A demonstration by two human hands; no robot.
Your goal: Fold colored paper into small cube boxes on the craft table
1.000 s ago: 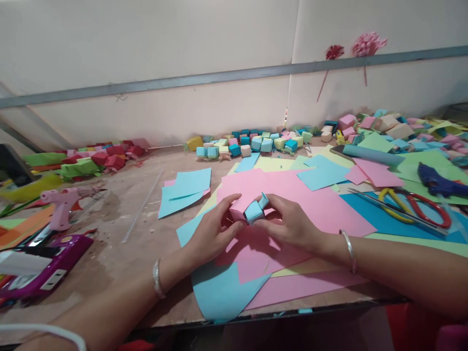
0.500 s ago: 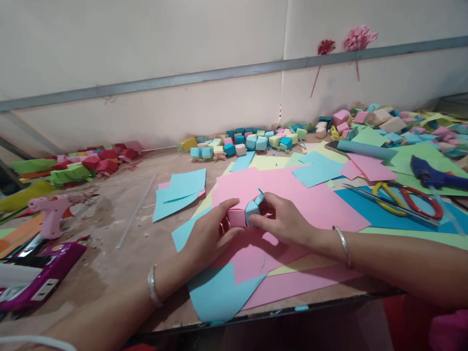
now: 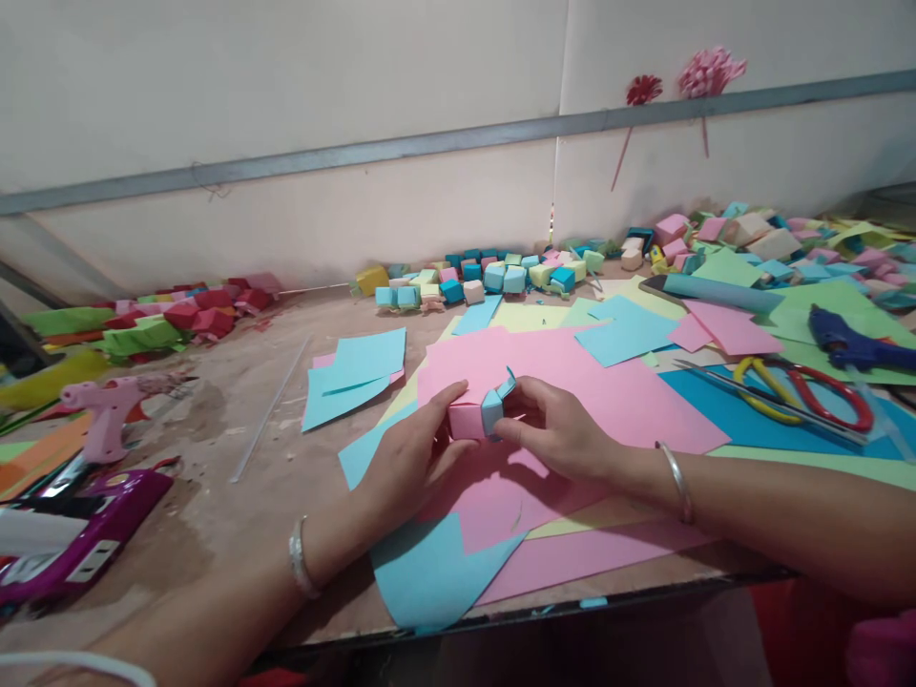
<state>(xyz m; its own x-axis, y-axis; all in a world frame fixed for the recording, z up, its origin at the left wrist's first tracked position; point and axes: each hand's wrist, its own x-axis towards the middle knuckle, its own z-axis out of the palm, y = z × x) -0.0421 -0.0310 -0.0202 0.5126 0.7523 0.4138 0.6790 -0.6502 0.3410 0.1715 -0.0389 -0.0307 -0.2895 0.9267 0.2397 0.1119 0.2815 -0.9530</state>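
Between my hands is a small folded paper box, with a pink body (image 3: 467, 422) and a light blue end piece (image 3: 492, 412) on its right side. My left hand (image 3: 407, 448) grips the pink body, thumb at the front and fingers behind. At the blue end, my right hand (image 3: 551, 425) pinches the paper with thumb and index finger; a narrow blue flap stands up there. Underneath lies a large pink paper sheet (image 3: 630, 410), and a light blue sheet (image 3: 444, 572) sits near the table edge.
Scissors (image 3: 780, 391) lie to the right, near a blue glue gun (image 3: 851, 339). A pink glue gun (image 3: 107, 415) and a purple power strip (image 3: 121, 510) are at left. Small paper boxes (image 3: 493, 277) line the wall. A clear glue stick (image 3: 272, 405) lies left of blue papers (image 3: 364, 363).
The hands and the paper box keep nearly the same pose. The whole view has shifted slightly, with things appearing a little further right.
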